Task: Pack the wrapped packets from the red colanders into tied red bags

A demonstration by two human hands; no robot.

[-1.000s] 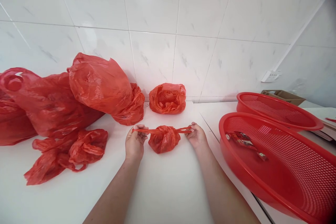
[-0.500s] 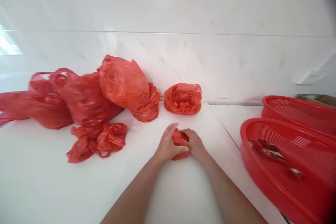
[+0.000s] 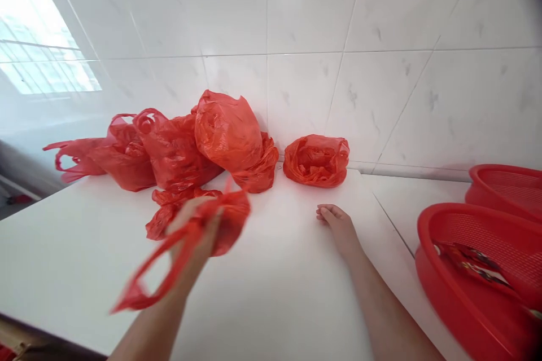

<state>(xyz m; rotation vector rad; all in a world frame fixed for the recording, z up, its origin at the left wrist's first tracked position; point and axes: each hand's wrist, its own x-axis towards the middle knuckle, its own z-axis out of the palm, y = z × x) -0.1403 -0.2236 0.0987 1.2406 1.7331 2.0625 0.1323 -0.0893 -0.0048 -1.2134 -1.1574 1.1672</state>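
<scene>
My left hand (image 3: 188,217), smeared by motion, grips a red plastic bag (image 3: 231,220) above the white table. One long handle loop of the bag trails down over my forearm. Behind that hand lies a small crumpled red bag (image 3: 163,220), partly hidden. To the right, just over the tabletop, my right hand (image 3: 336,221) is closed, thumb against curled fingers, with nothing visible in it. Beyond it, against the wall, sits a red bag with its mouth gaping (image 3: 317,161).
Several filled red plastic bags (image 3: 228,130) line the wall at the back left. On the right stand a red plastic basket (image 3: 440,271) holding small shiny packets (image 3: 478,265) and a second red basket (image 3: 503,177). The white table's (image 3: 271,293) front-left edge shows.
My hands were together around a small red bundle. Now they are apart: my left hand has swung left with the bag, its handle hanging loose. The view has turned left.
</scene>
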